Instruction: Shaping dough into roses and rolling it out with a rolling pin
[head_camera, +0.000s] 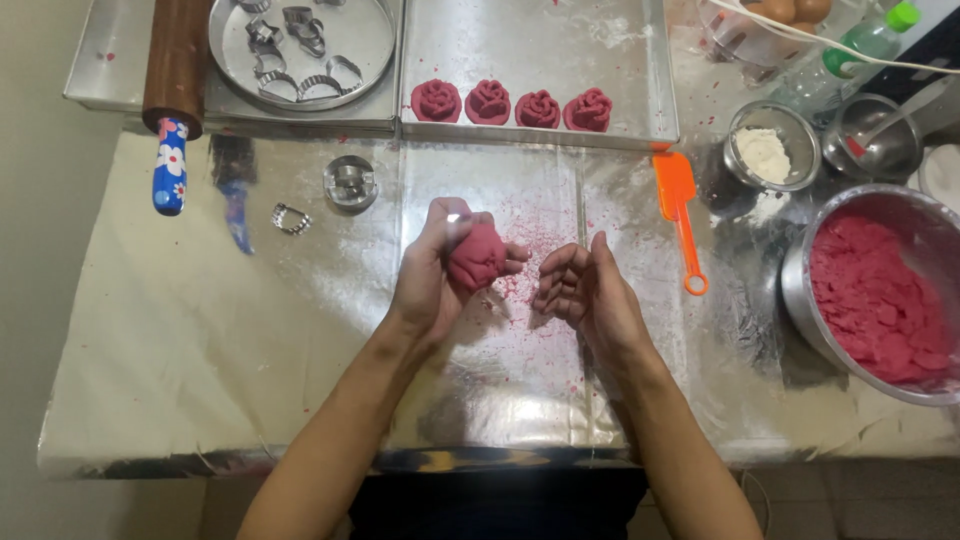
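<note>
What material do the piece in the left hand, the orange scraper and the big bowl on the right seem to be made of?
Piece in the left hand: soft matte red dough, it seems; crumbs lie below it.
Orange scraper: probably plastic, smooth and evenly coloured.
Big bowl: metal, likely steel, with a shiny grey wall.

Both forearms bare, no sleeves in view. Left hand (432, 275) and right hand (588, 292) bare too: no gloves, rings, watch. Dark garment (497, 505) at bottom edge.

clear green-capped bottle (868, 42), top right corner
</note>
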